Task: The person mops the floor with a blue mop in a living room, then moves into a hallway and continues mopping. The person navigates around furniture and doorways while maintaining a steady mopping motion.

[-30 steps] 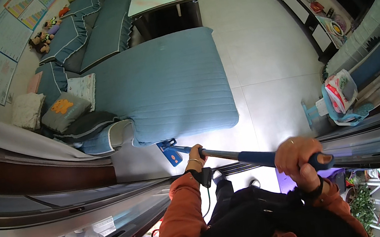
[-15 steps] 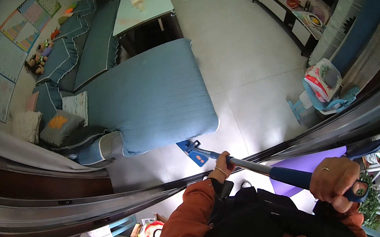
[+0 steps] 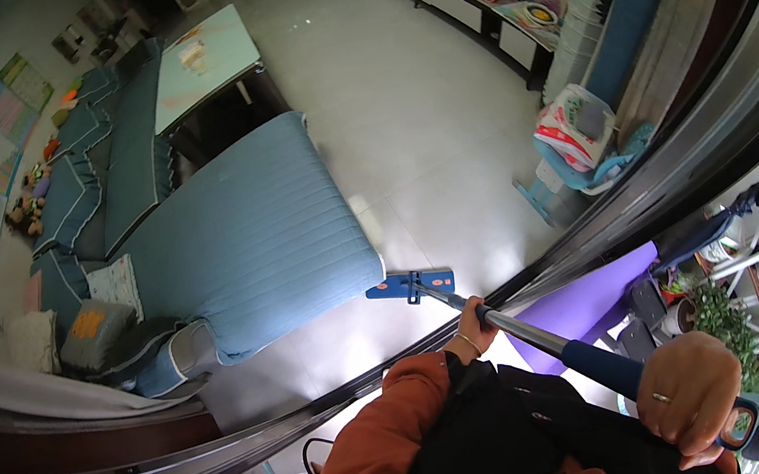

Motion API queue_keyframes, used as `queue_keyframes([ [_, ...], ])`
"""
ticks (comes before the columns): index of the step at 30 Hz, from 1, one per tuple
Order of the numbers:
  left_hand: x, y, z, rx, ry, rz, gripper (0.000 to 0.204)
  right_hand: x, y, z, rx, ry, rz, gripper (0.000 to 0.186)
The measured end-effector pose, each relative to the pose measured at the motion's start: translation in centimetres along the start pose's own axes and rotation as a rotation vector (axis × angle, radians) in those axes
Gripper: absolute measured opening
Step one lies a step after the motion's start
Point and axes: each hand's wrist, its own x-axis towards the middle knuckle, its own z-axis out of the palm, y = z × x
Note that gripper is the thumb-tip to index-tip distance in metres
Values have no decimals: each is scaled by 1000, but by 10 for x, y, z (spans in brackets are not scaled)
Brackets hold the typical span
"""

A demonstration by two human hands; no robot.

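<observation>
I hold a flat mop with both hands. Its blue rectangular head (image 3: 392, 286) lies on the pale tiled floor by the near right corner of the blue-covered sofa (image 3: 266, 226); the head's left end is close to the cover's edge. A silver pole (image 3: 531, 333) slants from the head toward my lower right and ends in a dark blue grip (image 3: 602, 368). My left hand (image 3: 471, 326) is closed around the lower part of the pole. Higher up, my right hand (image 3: 690, 395), with a ring on one finger, is wrapped over the grip's top end.
A dark door track (image 3: 345, 385) crosses the floor between me and the room. Beyond the sofa stands a glass-topped table (image 3: 207, 64). At right are a light-blue chair (image 3: 581, 171) holding a bag, a TV cabinet (image 3: 472, 12), a purple mat (image 3: 584, 302) and potted plants (image 3: 736, 331).
My view has swung to the right. The mop head has slid right along the sofa's front to its corner and turned from slanting to nearly crosswise. Both hands keep their hold.
</observation>
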Motion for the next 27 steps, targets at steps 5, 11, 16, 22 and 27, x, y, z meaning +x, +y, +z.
queue_keyframes([
  [5, 18, -9, 16, 22, 9, -72, 24, -18, -8, 6, -87, 64, -5, 9],
  [11, 89, 10, 40, 101, -41, -77, 30, -36, 9, 17, -447, 788, -112, 13],
  [16, 131, 57, 32, 183, -174, 11, 24, -40, 32, 11, -523, 591, 292, 18],
  [22, 132, 140, 4, 997, 99, 280, 30, -37, 79, 4, -561, 491, 203, 17],
  [27, 89, 187, -3, 1842, -389, 818, 49, -36, 94, 7, -753, 691, 217, 21],
])
